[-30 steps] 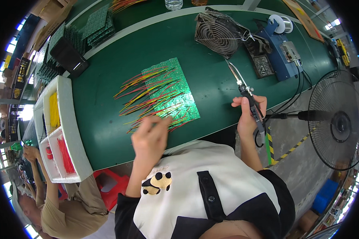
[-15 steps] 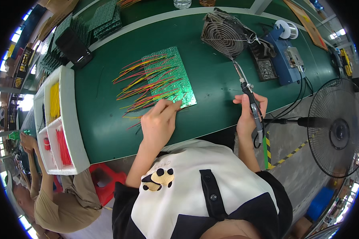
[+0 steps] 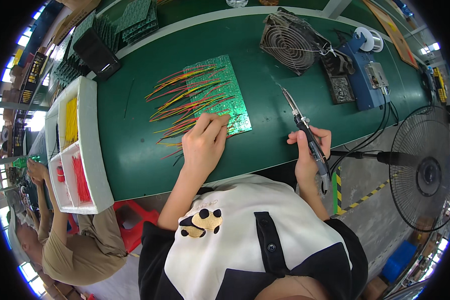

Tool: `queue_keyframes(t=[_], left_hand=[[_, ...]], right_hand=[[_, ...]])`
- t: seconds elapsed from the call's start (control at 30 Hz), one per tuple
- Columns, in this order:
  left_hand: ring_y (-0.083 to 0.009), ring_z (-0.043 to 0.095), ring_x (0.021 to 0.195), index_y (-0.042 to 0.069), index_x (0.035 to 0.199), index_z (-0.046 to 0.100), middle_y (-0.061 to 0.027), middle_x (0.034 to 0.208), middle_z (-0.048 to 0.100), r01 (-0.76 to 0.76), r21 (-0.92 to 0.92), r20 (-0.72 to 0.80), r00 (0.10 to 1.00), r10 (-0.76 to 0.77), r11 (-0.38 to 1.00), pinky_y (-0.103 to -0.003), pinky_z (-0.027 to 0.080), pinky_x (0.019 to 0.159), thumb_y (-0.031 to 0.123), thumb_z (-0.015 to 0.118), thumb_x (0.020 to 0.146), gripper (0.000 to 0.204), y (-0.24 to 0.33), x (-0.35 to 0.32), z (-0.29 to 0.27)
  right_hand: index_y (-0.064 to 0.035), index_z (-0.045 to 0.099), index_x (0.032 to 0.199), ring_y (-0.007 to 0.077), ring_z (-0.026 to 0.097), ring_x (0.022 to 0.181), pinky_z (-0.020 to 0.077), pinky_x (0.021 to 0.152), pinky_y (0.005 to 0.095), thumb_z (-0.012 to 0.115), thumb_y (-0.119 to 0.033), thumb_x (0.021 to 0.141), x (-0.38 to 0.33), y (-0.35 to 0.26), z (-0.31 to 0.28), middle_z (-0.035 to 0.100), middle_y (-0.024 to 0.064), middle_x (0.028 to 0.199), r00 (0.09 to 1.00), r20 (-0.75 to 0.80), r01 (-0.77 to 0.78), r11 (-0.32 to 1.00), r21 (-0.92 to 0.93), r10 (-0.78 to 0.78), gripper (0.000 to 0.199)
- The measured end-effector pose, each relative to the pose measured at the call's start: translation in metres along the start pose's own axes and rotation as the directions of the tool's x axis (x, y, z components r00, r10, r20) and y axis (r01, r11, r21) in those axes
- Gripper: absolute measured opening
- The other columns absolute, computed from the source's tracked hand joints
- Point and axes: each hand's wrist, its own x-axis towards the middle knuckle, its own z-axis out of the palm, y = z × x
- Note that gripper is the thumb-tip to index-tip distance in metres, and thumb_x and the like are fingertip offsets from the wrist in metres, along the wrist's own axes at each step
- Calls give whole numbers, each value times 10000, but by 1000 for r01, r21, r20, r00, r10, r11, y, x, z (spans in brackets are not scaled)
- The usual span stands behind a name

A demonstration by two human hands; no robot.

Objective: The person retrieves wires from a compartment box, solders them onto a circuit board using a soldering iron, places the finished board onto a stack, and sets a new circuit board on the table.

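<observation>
My right hand (image 3: 309, 159) is wrapped round the handle of a soldering iron (image 3: 299, 118), its metal tip up and to the left, with a wisp of smoke near it. My left hand (image 3: 203, 142) is closed in a pinch at the near part of a green circuit board (image 3: 239, 102). Its fingertips sit among the wire ends there; what they hold is too small to make out. Rows of red, yellow and black wires (image 3: 171, 92) lie across the board and stick out past its left edge. The iron's tip is apart from the board.
A white foam box (image 3: 102, 175) holding yellow and red wires stands at the left. Behind are stacked boards (image 3: 136, 22), a black device (image 3: 96, 56) and a caged fan (image 3: 290, 45). A blue solder feeder (image 3: 361, 82) stands right, near a floor fan (image 3: 425, 170). Another person (image 3: 80, 255) works at left.
The soldering iron's tip has come away from beside the caged fan, down and to the left. My left hand has shifted slightly up and stays pinched at the board. The whole view has shifted a little.
</observation>
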Motion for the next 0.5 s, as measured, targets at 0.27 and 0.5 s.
queue_keyframes(t=[0.27,0.5], left_hand=[[-180,590,615,39,861,673,-47,788,592,18,-7,-18,1000,-18,1000,-269,465,523,-34,642,729,155,-4,0,3],[-181,588,619,38,876,671,-51,798,592,17,3,-11,1000,-17,1000,-269,467,525,-37,645,720,175,-4,-1,3]], right_hand=[[-4,427,969,159,603,640,499,646,270,578,-47,849,-3,-1,0,619,127,743,999,32,-45,998,33,44,197],[-5,423,975,129,601,666,494,640,243,586,-35,850,-5,0,-2,624,122,773,993,94,-74,997,23,72,208]])
